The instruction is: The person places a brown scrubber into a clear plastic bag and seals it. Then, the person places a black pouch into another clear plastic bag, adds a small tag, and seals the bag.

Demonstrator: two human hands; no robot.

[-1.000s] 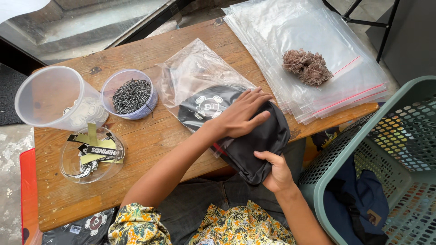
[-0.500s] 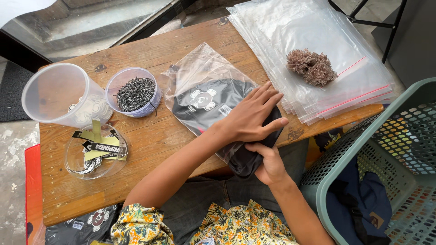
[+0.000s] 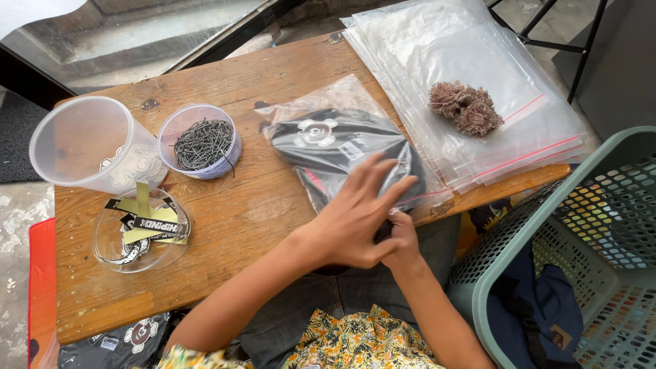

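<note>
A folded black garment with a white print lies inside a clear zip bag on the wooden table. My left hand lies flat over the bag's near end, fingers spread and pressing down. My right hand is at the table's front edge, partly hidden under the left hand, with its fingers pinched on the near end of the bag and the black fabric.
A stack of clear zip bags with a brown fibre clump lies at the right. At the left stand a clear tub, a small tub of dark chains and a bowl of tags. A green basket holds dark clothes.
The black garment has gone further into the bag, and less of it hangs over the table edge. Both hands have moved down toward the near end of the bag.
</note>
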